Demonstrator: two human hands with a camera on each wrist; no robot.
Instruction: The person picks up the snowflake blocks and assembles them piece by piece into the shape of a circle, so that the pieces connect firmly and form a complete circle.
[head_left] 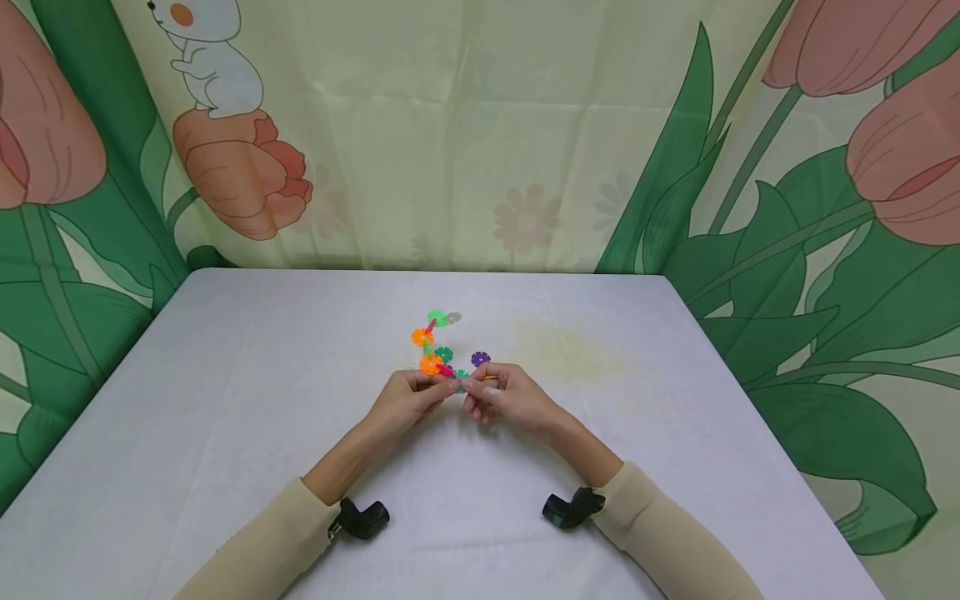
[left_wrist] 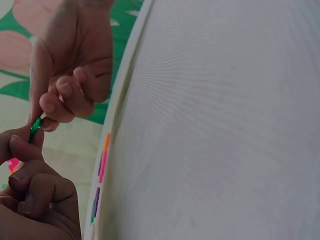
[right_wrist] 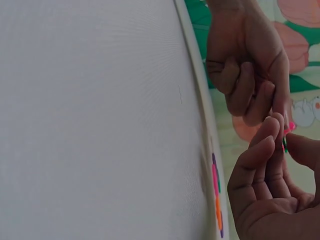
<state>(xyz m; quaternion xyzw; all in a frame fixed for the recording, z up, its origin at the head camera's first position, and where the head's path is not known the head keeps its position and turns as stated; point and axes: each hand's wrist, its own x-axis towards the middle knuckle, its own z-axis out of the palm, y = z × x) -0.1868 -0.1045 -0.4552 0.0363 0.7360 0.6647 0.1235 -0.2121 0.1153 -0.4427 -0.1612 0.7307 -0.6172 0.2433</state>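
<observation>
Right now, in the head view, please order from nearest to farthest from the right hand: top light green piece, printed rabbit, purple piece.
1. Purple piece, just beyond the right hand.
2. Top light green piece, farther back, left.
3. Printed rabbit, upper left.

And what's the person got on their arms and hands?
They wear plain beige sleeves, a left sleeve and a right sleeve, both stopping short of the wrists. A small, black, curved gadget sits by each cuff: left gadget, right gadget. The left hand and right hand wear no gloves.
</observation>
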